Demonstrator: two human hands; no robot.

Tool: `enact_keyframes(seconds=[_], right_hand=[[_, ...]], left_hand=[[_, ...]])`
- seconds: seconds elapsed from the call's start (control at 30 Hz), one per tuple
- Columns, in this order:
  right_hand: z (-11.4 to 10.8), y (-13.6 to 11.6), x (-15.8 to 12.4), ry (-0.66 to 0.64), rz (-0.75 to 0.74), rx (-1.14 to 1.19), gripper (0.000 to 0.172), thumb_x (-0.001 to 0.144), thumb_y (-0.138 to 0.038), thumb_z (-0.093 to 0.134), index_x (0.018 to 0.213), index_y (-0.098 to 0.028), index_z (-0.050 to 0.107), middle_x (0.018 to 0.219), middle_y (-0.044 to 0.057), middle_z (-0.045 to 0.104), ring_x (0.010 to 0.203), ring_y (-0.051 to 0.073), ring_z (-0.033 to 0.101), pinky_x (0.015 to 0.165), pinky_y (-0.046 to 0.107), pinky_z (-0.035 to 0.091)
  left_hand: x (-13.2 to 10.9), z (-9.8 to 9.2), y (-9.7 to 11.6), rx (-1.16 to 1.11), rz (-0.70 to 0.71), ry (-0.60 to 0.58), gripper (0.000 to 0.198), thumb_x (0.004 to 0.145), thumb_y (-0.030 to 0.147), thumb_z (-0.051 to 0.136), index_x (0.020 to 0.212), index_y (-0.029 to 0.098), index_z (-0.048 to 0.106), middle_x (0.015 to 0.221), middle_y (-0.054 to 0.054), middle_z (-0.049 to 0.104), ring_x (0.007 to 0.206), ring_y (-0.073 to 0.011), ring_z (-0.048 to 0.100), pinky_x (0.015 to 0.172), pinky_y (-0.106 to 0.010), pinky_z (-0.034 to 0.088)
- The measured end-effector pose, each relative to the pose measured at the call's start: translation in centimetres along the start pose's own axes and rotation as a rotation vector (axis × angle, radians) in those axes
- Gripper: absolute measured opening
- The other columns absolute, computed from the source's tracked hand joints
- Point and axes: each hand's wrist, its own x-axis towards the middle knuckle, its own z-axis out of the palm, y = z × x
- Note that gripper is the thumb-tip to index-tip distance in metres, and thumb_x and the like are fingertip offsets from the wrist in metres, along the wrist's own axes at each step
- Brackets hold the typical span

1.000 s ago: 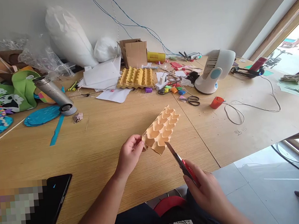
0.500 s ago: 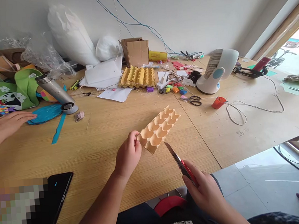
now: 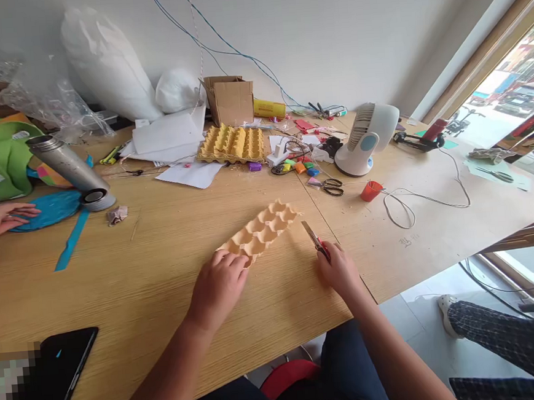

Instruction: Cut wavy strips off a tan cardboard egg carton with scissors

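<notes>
A strip of tan egg tray lies slantwise on the wooden table in front of me. My left hand grips its near-left end, with the fingers curled over the rim and the thumb out of sight. To the right of the strip, my right hand is closed around a red and black utility knife. The knife's blade is out and points up and left, close to the strip's right end but apart from it.
Behind the strip are a yellow egg tray, scissors, a red cup and a white fan. Another person's hand rests by a blue piece at left, near a steel flask. A phone lies front left.
My left hand has lowered the strip onto the table, its fingers now over the end. My right hand has moved forward with the knife. Someone's leg now shows at lower right.
</notes>
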Motion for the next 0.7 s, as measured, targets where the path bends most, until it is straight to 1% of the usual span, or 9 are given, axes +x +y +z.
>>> enact_keyframes(seconds=[0.1, 0.2, 0.27, 0.37, 0.43, 0.5, 0.57, 0.67, 0.7], right_hand=[[0.3, 0.0, 1.7, -0.04, -0.018, -0.133, 0.04, 0.103, -0.034, 0.041, 0.133, -0.016, 0.059, 0.124, 0.013, 0.067, 0.112, 0.022, 0.063, 0.093, 0.031, 0.044], [0.1, 0.0, 3.3, -0.054, -0.069, -0.216, 0.037, 0.104, -0.037, 0.042, 0.127, -0.019, 0.065, 0.118, 0.01, 0.067, 0.11, 0.021, 0.063, 0.093, 0.029, 0.044], [-0.5, 0.3, 5.3, -0.051, -0.085, -0.257, 0.038, 0.104, -0.04, 0.043, 0.125, -0.021, 0.068, 0.118, 0.01, 0.066, 0.11, 0.021, 0.061, 0.094, 0.03, 0.043], [-2.3, 1.3, 10.3, -0.019, -0.075, -0.334, 0.042, 0.105, -0.038, 0.041, 0.13, -0.015, 0.066, 0.13, 0.015, 0.061, 0.118, 0.024, 0.057, 0.1, 0.033, 0.042], [-3.8, 2.1, 14.7, 0.009, -0.048, -0.391, 0.043, 0.106, -0.031, 0.038, 0.136, -0.011, 0.06, 0.142, 0.019, 0.053, 0.128, 0.028, 0.052, 0.103, 0.038, 0.042], [-5.1, 2.9, 19.1, 0.013, -0.031, -0.445, 0.04, 0.105, -0.024, 0.039, 0.139, -0.012, 0.057, 0.147, 0.021, 0.05, 0.133, 0.031, 0.048, 0.103, 0.041, 0.044], [-6.0, 3.6, 22.9, -0.023, -0.038, -0.493, 0.037, 0.103, -0.021, 0.047, 0.137, -0.013, 0.057, 0.144, 0.02, 0.052, 0.131, 0.03, 0.051, 0.102, 0.042, 0.047], [-6.6, 4.2, 26.7, -0.104, -0.086, -0.553, 0.039, 0.098, -0.038, 0.063, 0.131, -0.018, 0.06, 0.131, 0.01, 0.062, 0.11, 0.024, 0.065, 0.092, 0.046, 0.057], [-6.7, 4.3, 27.5, -0.135, -0.108, -0.565, 0.039, 0.097, -0.038, 0.063, 0.131, -0.017, 0.06, 0.13, 0.01, 0.062, 0.11, 0.024, 0.065, 0.092, 0.045, 0.057]], left_hand=[[0.1, -0.2, -0.4, 0.051, -0.032, 0.028, 0.023, 0.099, 0.024, 0.049, 0.088, 0.022, 0.069, 0.086, -0.008, 0.069, 0.097, -0.0291, 0.06, 0.085, -0.043, 0.049], [-0.1, -0.1, -0.4, 0.061, -0.037, 0.067, 0.023, 0.098, 0.024, 0.05, 0.086, 0.023, 0.069, 0.087, -0.007, 0.069, 0.097, -0.0288, 0.06, 0.083, -0.041, 0.049], [-0.1, -0.1, -0.4, 0.066, -0.042, 0.083, 0.023, 0.098, 0.024, 0.05, 0.085, 0.023, 0.07, 0.087, -0.007, 0.069, 0.098, -0.0283, 0.06, 0.082, -0.04, 0.048], [-0.2, -0.1, -0.3, 0.061, -0.054, 0.084, 0.024, 0.098, 0.024, 0.051, 0.084, 0.023, 0.07, 0.087, -0.007, 0.069, 0.097, -0.0278, 0.06, 0.08, -0.04, 0.048], [-0.1, -0.2, -0.3, 0.05, -0.054, 0.077, 0.024, 0.098, 0.024, 0.051, 0.084, 0.023, 0.07, 0.086, -0.007, 0.068, 0.096, -0.0276, 0.06, 0.081, -0.041, 0.048], [-0.1, -0.3, -0.2, 0.04, -0.056, 0.071, 0.024, 0.098, 0.023, 0.05, 0.084, 0.022, 0.07, 0.086, -0.007, 0.068, 0.095, -0.0272, 0.059, 0.081, -0.04, 0.048], [0.0, -0.4, -0.1, 0.036, -0.064, 0.07, 0.025, 0.098, 0.022, 0.05, 0.084, 0.022, 0.07, 0.085, -0.006, 0.068, 0.095, -0.0266, 0.059, 0.082, -0.04, 0.049], [0.1, -0.4, 0.0, 0.037, -0.081, 0.079, 0.024, 0.098, 0.021, 0.051, 0.082, 0.022, 0.07, 0.084, -0.006, 0.067, 0.094, -0.026, 0.059, 0.082, -0.04, 0.049], [0.2, -0.4, 0.0, 0.037, -0.09, 0.08, 0.024, 0.098, 0.021, 0.052, 0.082, 0.022, 0.07, 0.084, -0.006, 0.067, 0.095, -0.026, 0.059, 0.083, -0.04, 0.049]])
